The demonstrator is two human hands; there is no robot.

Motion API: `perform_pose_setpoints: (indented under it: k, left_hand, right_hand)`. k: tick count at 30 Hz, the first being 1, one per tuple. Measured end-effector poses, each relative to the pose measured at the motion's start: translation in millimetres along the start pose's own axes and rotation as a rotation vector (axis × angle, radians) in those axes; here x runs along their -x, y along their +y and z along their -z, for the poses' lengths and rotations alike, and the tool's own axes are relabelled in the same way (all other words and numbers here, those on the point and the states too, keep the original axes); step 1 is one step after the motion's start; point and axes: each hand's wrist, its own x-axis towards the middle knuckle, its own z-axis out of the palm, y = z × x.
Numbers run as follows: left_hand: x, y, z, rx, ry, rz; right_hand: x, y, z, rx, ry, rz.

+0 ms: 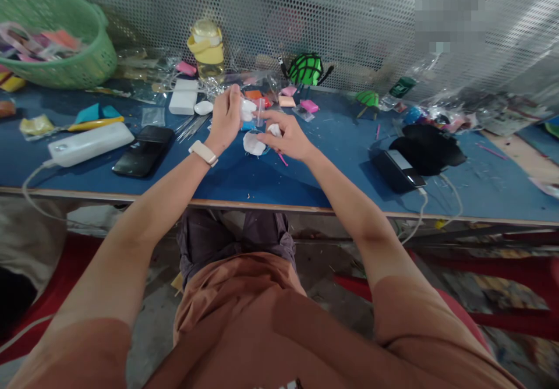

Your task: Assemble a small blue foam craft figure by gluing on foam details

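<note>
My left hand (226, 118) is closed on a small clear plastic bag (259, 109) with a soft white lump inside, which looks like modelling clay. My right hand (293, 140) holds a torn white piece (274, 128) of similar stuff between curled fingers, its index finger reaching to the bag's edge. Just below, a rounded white form (252, 144) lies on the blue table (271, 185), close to my right fingertips. A thin pink stick (283, 160) pokes out under my right hand. Several small coloured clay packets, one of them orange (253, 94), lie behind my hands.
Left are a green basket (87, 66), a white power strip (91, 144), a black phone (143, 151) and metal tools (192, 127). A yellow-strapped bottle (207, 51) and green-and-black figure (305, 70) stand at the back. Right, a black box (397, 170) trails a cable.
</note>
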Motion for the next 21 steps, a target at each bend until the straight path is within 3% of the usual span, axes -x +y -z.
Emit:
perform_pose_setpoints:
  k: [4,9,11,13,18,21]
  left_hand:
    - [9,12,-1.6,0.002,-0.034,-0.032]
    - [3,17,10.4,-0.112,0.005,0.003]
    - [-6,12,23.0,-0.287,0.053,-0.057]
    - [-15,5,38.2,-0.501,-0.023,-0.060]
    - [-29,-14,80.2,-0.765,-0.105,0.106]
    - [-34,-36,110.3,-0.787,-0.315,0.147]
  right_hand:
    - [-2,1,1,0.107,0.021,0.049]
    - [-8,18,7,0.149,0.176,0.097]
    - [-12,25,11,0.117,0.234,0.077]
    - [-14,28,14,0.059,0.273,0.046]
    - [-14,23,13,-0.027,0.365,0.051]
    - [-17,25,13,-0.025,0.441,0.086]
